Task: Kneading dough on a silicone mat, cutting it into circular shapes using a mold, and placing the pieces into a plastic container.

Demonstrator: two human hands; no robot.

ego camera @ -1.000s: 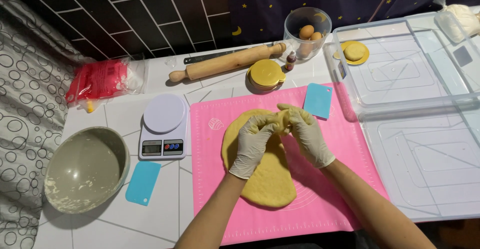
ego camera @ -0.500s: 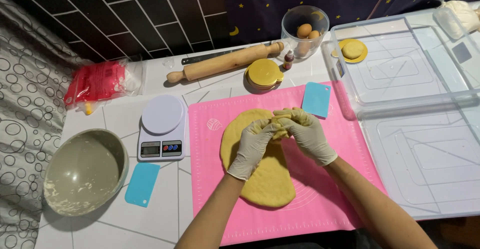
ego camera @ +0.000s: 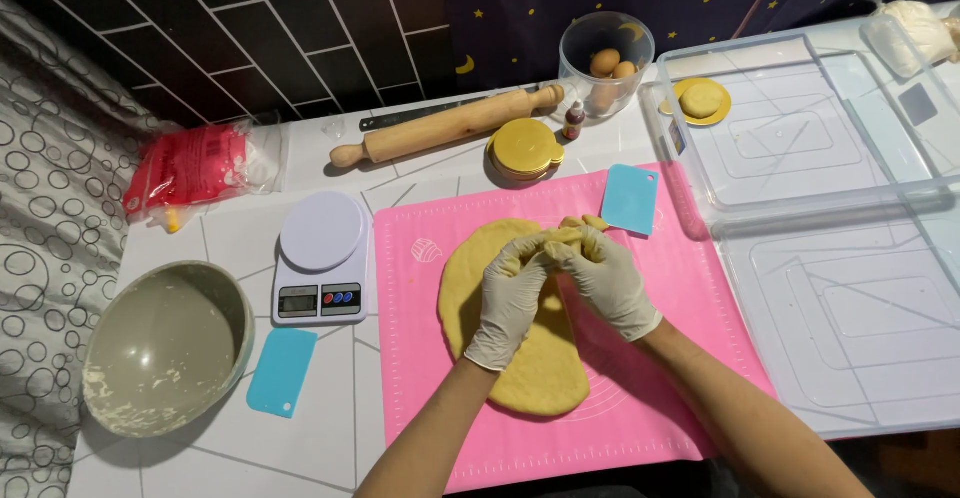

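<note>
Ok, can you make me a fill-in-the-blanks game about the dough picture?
1. Both gloved hands, left hand and right hand, pinch the yellow dough lying on a ____ mat.
2. The rolling pin is made of ____.
3. The clear cup holds ____.
4. The kitchen scale sits right of the ____.

Missing words: pink; wood; eggs; bowl

Red packet (ego camera: 190,166) far left; grey scale screen (ego camera: 298,302).

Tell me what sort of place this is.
Most likely a home kitchen counter set up for baking: a wooden rolling pin, a digital kitchen scale and flattened yellow dough on a pink silicone mat.
</note>
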